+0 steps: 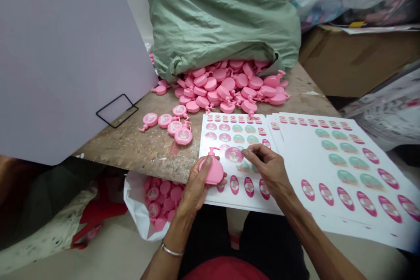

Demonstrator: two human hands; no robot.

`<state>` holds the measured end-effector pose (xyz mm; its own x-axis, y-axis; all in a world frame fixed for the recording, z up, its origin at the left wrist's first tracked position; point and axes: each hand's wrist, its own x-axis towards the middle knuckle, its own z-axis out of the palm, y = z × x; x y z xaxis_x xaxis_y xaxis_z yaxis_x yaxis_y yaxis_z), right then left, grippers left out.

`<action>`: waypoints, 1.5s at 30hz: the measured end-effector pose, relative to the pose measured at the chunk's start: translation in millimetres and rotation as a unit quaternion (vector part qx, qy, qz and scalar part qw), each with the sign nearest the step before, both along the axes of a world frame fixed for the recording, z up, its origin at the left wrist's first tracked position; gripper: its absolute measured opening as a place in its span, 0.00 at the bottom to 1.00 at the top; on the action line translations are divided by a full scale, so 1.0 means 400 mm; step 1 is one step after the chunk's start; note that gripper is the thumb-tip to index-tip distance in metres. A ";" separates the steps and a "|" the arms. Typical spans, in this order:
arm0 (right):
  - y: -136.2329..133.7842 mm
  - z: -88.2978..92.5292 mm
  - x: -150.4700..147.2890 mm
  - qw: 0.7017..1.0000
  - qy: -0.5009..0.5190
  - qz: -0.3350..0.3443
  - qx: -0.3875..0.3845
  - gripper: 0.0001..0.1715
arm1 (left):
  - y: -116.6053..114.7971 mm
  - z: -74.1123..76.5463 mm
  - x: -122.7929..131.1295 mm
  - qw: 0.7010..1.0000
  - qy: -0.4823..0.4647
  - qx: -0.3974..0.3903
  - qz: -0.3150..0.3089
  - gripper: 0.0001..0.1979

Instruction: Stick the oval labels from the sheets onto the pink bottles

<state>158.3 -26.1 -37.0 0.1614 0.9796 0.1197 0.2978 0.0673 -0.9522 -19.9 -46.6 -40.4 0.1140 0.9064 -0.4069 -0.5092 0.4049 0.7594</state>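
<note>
On my far left a big pale lilac board (pixel 65 61) leans over the table, with a black wire stand (pixel 117 110) at its foot. Below the edge of the wooden table (pixel 144 157), a white plastic bag (pixel 136 203) sits full of flat pink bottles. A few loose bottles (pixel 173 126) lie on the tabletop, just left of the heap of bottles (pixel 223 85) spilling from the mouth of a green sack (pixel 219 17). My left hand (pixel 197 186), with a bangle (pixel 172 250) on the wrist, is curled closed round one pink bottle (pixel 213 168), held over the edge of a sticker sheet (pixel 236 140). My right hand (pixel 267 168) is half closed, its fingertips (pixel 246 152) bunched at the edge of a round pink sticker (pixel 234 154) on that sheet; I can't tell whether they have hold of it. More sticker sheets (pixel 348 170) overlap to the right, and a cardboard box (pixel 357 61) stands beyond them.
</note>
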 end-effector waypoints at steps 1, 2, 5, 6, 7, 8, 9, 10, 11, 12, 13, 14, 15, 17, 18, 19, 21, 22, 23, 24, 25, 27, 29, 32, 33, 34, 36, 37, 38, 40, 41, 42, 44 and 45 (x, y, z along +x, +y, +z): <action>-0.004 0.015 -0.003 1.000 0.012 0.017 -0.007 0.17 | -0.001 0.008 0.002 1.000 -0.007 -0.009 0.009 0.23; -0.010 0.027 -0.010 0.999 0.017 0.037 -0.009 0.16 | -0.001 0.018 0.005 1.000 -0.013 -0.021 0.017 0.25; -0.034 0.052 -0.037 0.997 0.014 0.075 0.002 0.14 | -0.004 0.044 0.016 0.998 -0.024 -0.054 0.025 0.29; -0.042 0.055 -0.046 0.997 0.011 0.081 0.007 0.13 | -0.006 0.049 0.019 0.998 -0.027 -0.056 0.022 0.30; -0.049 0.057 -0.053 0.996 0.004 0.083 0.012 0.13 | -0.007 0.052 0.022 0.998 -0.029 -0.053 0.020 0.31; -0.055 0.058 -0.058 0.996 -0.004 0.084 0.019 0.13 | -0.009 0.053 0.024 0.998 -0.029 -0.046 0.020 0.31; -0.059 0.058 -0.060 0.996 -0.013 0.085 0.025 0.12 | -0.011 0.053 0.026 0.999 -0.029 -0.038 0.019 0.31; -0.063 0.058 -0.061 0.996 -0.022 0.086 0.030 0.12 | -0.013 0.051 0.027 0.999 -0.027 -0.033 0.020 0.31; -0.065 0.057 -0.060 0.995 -0.030 0.087 0.035 0.12 | -0.015 0.050 0.029 0.999 -0.024 -0.031 0.022 0.31; -0.066 0.057 -0.059 0.995 -0.036 0.088 0.039 0.12 | -0.017 0.049 0.030 0.999 -0.023 -0.032 0.024 0.30; -0.067 0.058 -0.057 0.994 -0.041 0.089 0.042 0.12 | -0.019 0.048 0.032 0.999 -0.023 -0.033 0.026 0.29; -0.068 0.058 -0.056 0.994 -0.044 0.088 0.045 0.11 | -0.020 0.048 0.033 0.999 -0.023 -0.033 0.028 0.29; -0.069 0.059 -0.055 0.994 -0.047 0.087 0.047 0.11 | -0.020 0.049 0.034 0.999 -0.025 -0.032 0.029 0.28; -0.070 0.060 -0.055 0.994 -0.053 0.085 0.052 0.11 | -0.021 0.050 0.036 0.999 -0.030 -0.031 0.029 0.28; -0.070 0.060 -0.056 0.993 -0.056 0.084 0.054 0.11 | -0.021 0.051 0.036 0.999 -0.031 -0.031 0.028 0.28; -0.071 0.061 -0.058 0.993 -0.057 0.084 0.057 0.11 | -0.021 0.051 0.035 0.999 -0.031 -0.033 0.027 0.28; -0.071 0.062 -0.061 0.993 -0.058 0.084 0.060 0.11 | -0.021 0.050 0.033 0.998 -0.030 -0.035 0.029 0.28; -0.071 0.062 -0.062 0.993 -0.059 0.083 0.061 0.11 | -0.021 0.049 0.032 0.998 -0.029 -0.036 0.031 0.27; -0.071 0.062 -0.063 0.993 -0.059 0.083 0.062 0.11 | -0.021 0.049 0.031 0.998 -0.030 -0.035 0.033 0.27; -0.071 0.063 -0.063 0.993 -0.060 0.082 0.063 0.11 | -0.021 0.048 0.031 0.998 -0.031 -0.034 0.034 0.27; -0.071 0.063 -0.064 0.993 -0.061 0.081 0.064 0.11 | -0.022 0.047 0.030 0.998 -0.033 -0.034 0.034 0.27; -0.071 0.064 -0.064 0.993 -0.063 0.079 0.066 0.11 | -0.023 0.047 0.030 0.998 -0.036 -0.032 0.033 0.27; -0.070 0.066 -0.064 0.992 -0.065 0.080 0.068 0.11 | -0.024 0.047 0.030 0.998 -0.036 -0.029 0.034 0.27; -0.068 0.067 -0.064 0.991 -0.072 0.084 0.075 0.10 | -0.025 0.048 0.030 0.999 -0.032 -0.022 0.037 0.27; -0.067 0.067 -0.065 0.991 -0.075 0.084 0.078 0.10 | -0.024 0.048 0.030 0.999 -0.031 -0.020 0.038 0.27; -0.066 0.068 -0.065 0.990 -0.077 0.085 0.081 0.10 | -0.024 0.049 0.031 0.999 -0.031 -0.019 0.038 0.27; -0.065 0.068 -0.065 0.990 -0.080 0.084 0.084 0.10 | -0.023 0.051 0.031 0.999 -0.031 -0.019 0.034 0.27; -0.065 0.068 -0.064 0.990 -0.081 0.083 0.085 0.10 | -0.022 0.052 0.031 0.999 -0.031 -0.020 0.031 0.27; -0.064 0.068 -0.064 0.989 -0.082 0.083 0.086 0.10 | -0.021 0.052 0.031 0.999 -0.029 -0.020 0.029 0.27; -0.064 0.068 -0.062 0.989 -0.085 0.083 0.090 0.09 | -0.019 0.052 0.032 0.999 -0.023 -0.019 0.028 0.27; -0.064 0.068 -0.061 0.989 -0.087 0.083 0.092 0.09 | -0.019 0.052 0.032 0.999 -0.020 -0.019 0.027 0.27; -0.064 0.069 -0.060 0.988 -0.088 0.083 0.093 0.09 | -0.018 0.052 0.032 0.999 -0.020 -0.018 0.027 0.28; -0.063 0.070 -0.060 0.988 -0.091 0.081 0.096 0.09 | -0.018 0.055 0.032 0.999 -0.026 -0.016 0.023 0.28; -0.063 0.071 -0.061 0.988 -0.092 0.080 0.097 0.09 | -0.018 0.057 0.032 0.999 -0.031 -0.015 0.019 0.29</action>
